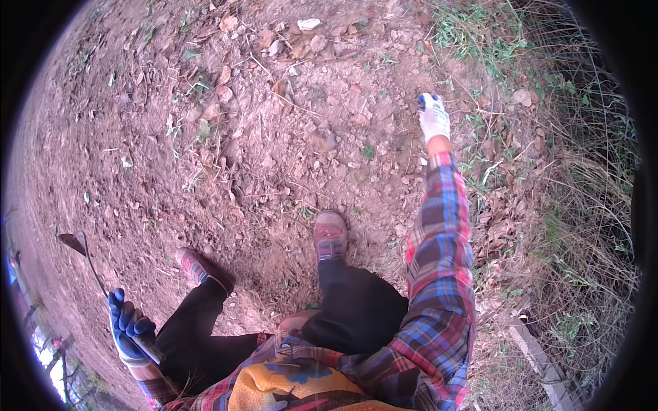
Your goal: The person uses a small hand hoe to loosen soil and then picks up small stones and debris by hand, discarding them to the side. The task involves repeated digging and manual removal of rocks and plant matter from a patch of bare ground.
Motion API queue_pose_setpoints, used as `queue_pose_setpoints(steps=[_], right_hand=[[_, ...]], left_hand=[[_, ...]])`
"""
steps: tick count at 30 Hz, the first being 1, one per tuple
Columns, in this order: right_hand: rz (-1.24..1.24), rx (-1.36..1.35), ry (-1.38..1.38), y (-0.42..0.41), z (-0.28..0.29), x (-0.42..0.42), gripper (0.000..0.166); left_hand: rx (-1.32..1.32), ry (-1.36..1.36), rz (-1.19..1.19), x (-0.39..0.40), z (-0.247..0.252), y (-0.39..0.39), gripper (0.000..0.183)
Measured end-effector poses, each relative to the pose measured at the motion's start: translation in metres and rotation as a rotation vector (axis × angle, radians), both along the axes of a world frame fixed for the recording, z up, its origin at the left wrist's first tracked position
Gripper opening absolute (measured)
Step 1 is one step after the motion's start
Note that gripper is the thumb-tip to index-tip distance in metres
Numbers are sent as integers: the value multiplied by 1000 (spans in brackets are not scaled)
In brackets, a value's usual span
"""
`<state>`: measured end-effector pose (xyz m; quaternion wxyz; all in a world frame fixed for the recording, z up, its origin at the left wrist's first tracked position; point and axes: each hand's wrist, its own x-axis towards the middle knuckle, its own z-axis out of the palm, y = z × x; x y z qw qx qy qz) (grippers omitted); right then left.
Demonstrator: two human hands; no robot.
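My left hand (pixel 128 326), in a blue-palmed glove, grips the handle of a small hand hoe (pixel 95 269) at the lower left; its curved metal blade points up and away from me. My right hand (pixel 434 115), in a white glove with blue fingertips, reaches forward over the soil at the upper right. Its fingers are curled, and whether they hold anything is hidden. Around it lie reddish dirt, small clods and scattered green weeds (pixel 475 38).
Dry grass and brush (pixel 586 205) line the right side, with a pale plank or beam (pixel 540 354) at the lower right. Leaves and stones, one whitish (pixel 308 24), dot the bare soil. My shoes (pixel 330 234) stand on the ground, and branches show at the far lower left.
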<state>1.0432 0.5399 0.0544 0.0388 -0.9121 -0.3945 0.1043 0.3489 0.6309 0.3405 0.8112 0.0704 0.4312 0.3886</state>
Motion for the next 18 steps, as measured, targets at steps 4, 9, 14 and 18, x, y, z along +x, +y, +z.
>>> queue_pose_setpoints(steps=[4, 9, 14, 18], right_hand=[[-18, 29, -368, -79, 65, 55, 28], [-702, -300, -484, -110, 144, 74, 53], [-55, 7, -144, -86, 78, 3, 52], [185, -279, 107, -50, 7, -72, 57]], left_hand=[[27, -37, -39, -7, -1, -6, 41], [24, -72, -36, -11, 4, -13, 42], [23, -82, -19, -17, 4, -16, 43], [47, -109, -45, -17, 9, -19, 44]])
